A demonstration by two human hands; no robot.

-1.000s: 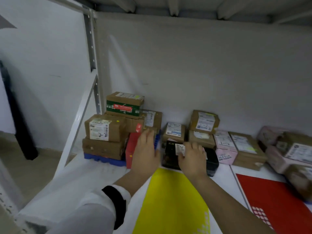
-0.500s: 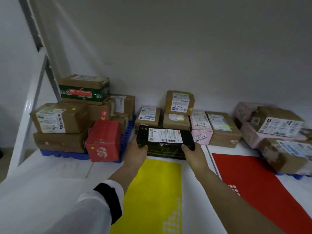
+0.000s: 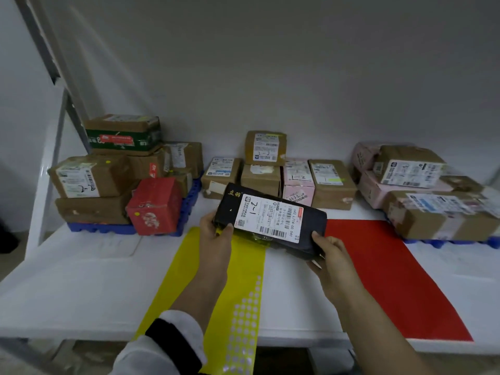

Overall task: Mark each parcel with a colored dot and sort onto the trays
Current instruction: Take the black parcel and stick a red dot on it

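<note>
The left hand (image 3: 216, 238) and the right hand (image 3: 331, 257) each have their grip wrapped round one end of the black parcel (image 3: 311, 221). It is over the far end of the yellow sheet (image 3: 247, 272).

Plain white wall (image 3: 270, 63) behind a white table (image 3: 81, 280).

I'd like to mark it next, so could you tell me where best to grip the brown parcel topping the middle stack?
Take the brown parcel by its left and right sides, probably from the front: it stands on top with both sides free and the wall behind.
</note>
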